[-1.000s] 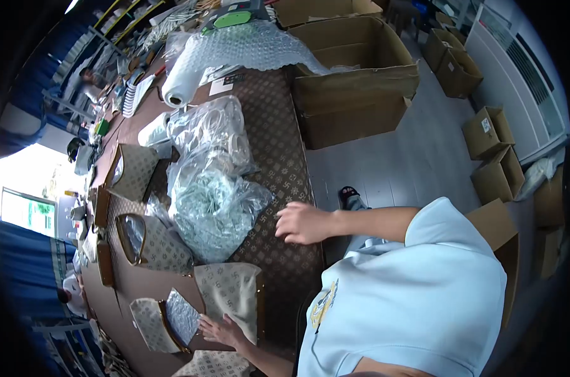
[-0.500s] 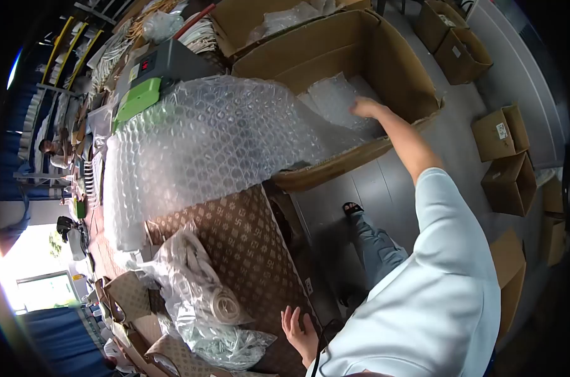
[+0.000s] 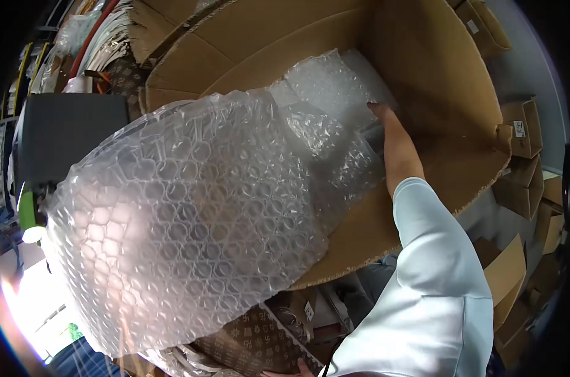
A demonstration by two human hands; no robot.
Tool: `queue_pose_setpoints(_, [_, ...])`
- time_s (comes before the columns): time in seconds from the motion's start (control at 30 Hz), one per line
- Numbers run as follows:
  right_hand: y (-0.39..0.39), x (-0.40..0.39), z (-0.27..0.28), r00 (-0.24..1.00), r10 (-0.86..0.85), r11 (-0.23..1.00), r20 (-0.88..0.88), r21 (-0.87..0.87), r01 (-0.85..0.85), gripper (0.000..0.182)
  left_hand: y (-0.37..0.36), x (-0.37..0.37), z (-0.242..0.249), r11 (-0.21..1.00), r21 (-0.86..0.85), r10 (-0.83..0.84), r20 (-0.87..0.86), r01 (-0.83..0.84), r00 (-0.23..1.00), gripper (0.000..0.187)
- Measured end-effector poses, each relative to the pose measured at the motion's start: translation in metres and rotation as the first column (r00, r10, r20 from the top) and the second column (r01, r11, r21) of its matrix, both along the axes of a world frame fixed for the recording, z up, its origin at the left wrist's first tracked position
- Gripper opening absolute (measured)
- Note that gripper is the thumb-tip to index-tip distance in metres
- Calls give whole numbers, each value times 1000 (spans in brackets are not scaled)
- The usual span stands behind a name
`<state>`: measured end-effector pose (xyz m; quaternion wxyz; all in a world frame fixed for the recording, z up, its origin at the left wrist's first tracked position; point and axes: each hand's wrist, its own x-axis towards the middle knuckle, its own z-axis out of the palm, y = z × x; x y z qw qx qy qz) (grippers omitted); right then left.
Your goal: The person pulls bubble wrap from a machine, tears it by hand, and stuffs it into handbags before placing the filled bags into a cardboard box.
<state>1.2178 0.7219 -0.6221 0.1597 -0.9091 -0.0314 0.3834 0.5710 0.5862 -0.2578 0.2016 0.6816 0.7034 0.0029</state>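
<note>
My right hand (image 3: 379, 110) reaches deep into a large cardboard box (image 3: 442, 81). Its bunched fingers are at the edge of a folded piece of bubble wrap (image 3: 329, 78) on the box floor, and the fingertips are partly hidden. A wide sheet of bubble wrap (image 3: 197, 213) runs from the left, over the box rim and down into it. At the bottom edge my left hand (image 3: 297, 369) shows only in part, fingers apart, near the brown patterned table cover (image 3: 253, 342). It holds nothing that I can see.
A grey machine (image 3: 71, 129) with a green part (image 3: 26, 210) stands left of the sheet. Open cardboard cartons (image 3: 520, 129) stand on the floor at right. White strips (image 3: 109, 41) and a red bar (image 3: 96, 38) lie at upper left.
My view has moved closer to the box, which looks larger. The bubble wrap sheet covers more of the table, and my right hand is still inside the box. My left hand has dropped mostly out of view.
</note>
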Motion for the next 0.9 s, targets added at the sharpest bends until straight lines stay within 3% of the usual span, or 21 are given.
queue_pose_setpoints(0.03, [-9,-7,-33,969,-237,944,-72,219,247,58,8,-3,-8,1000,-3,-9,-8,9,1000,34])
queue_pose_setpoints(0.07, [-15,-15,-63,880,-434,781,-193,406,475,61,14,-6,-12,1000,-1,-17,-21,17,1000,35])
queue_pose_setpoints(0.1, [-8,-23,-72,877,-441,780,-191,403,480,61,21,-6,-17,1000,4,-22,-33,22,999,35])
queue_pose_setpoints(0.13, [3,-35,-83,748,-658,718,-84,230,657,61,29,-6,-19,999,11,-29,-47,30,998,36])
queue_pose_setpoints(0.17, [13,-50,-86,579,-813,582,62,75,810,60,35,-9,-20,999,20,-37,-62,39,997,37])
queue_pose_setpoints(0.2, [14,-60,-62,570,-819,573,62,70,816,60,41,-13,-16,998,27,-47,-78,49,996,37])
queue_pose_setpoints(0.27, [13,-74,16,655,-697,563,-292,343,752,55,53,-25,0,996,49,-63,-121,69,991,39])
queue_pose_setpoints(0.3, [14,-73,23,651,-698,559,-299,341,756,55,56,-28,10,995,62,-65,-138,74,988,39])
queue_pose_setpoints(0.37, [30,-43,54,652,-747,614,130,511,602,38,56,-26,22,994,95,-46,-138,60,989,41])
queue_pose_setpoints(0.43, [29,20,96,697,-688,666,202,558,495,27,52,-22,36,990,130,-33,-103,46,994,42])
queue_pose_setpoints(0.5, [41,61,178,626,-780,247,5,921,301,26,35,-11,56,981,194,-6,-98,25,995,44])
queue_pose_setpoints(0.57, [47,66,314,688,-710,223,153,975,14,24,28,-16,75,972,237,12,-71,5,997,45])
queue_pose_setpoints(0.63, [49,11,439,834,-535,109,136,990,-91,20,10,-17,93,960,280,41,-42,-27,998,47])
queue_pose_setpoints(0.67, [44,-31,484,918,-351,159,185,978,-137,18,33,28,128,979,-39,202,301,-200,932,66])
queue_pose_setpoints(0.7, [30,-73,520,973,-70,191,221,960,-204,25,40,53,136,994,-34,106,501,-103,859,79])
queue_pose_setpoints(0.73, [16,-130,545,931,95,41,353,933,-358,31,50,83,159,985,-135,175,744,-111,645,87])
queue_pose_setpoints(0.77, [1,-185,568,690,233,-26,686,713,-700,33,60,110,184,971,-226,241,902,-83,359,95])
queue_pose_setpoints(0.8, [-13,-232,570,514,474,-305,715,680,-666,27,65,132,204,980,-181,196,957,-85,214,101])
queue_pose_setpoints(0.83, [-34,-290,573,330,580,-445,745,629,-638,22,62,127,224,986,-136,144,986,-98,80,107])
queue_pose_setpoints(0.87, [-55,-349,572,241,564,-594,790,590,-546,22,54,94,218,977,-203,202,979,-60,-20,102])
queue_pose_setpoints(0.9, [-80,-390,585,228,605,-619,763,631,-468,24,45,91,244,966,-186,168,980,-180,-109,77])
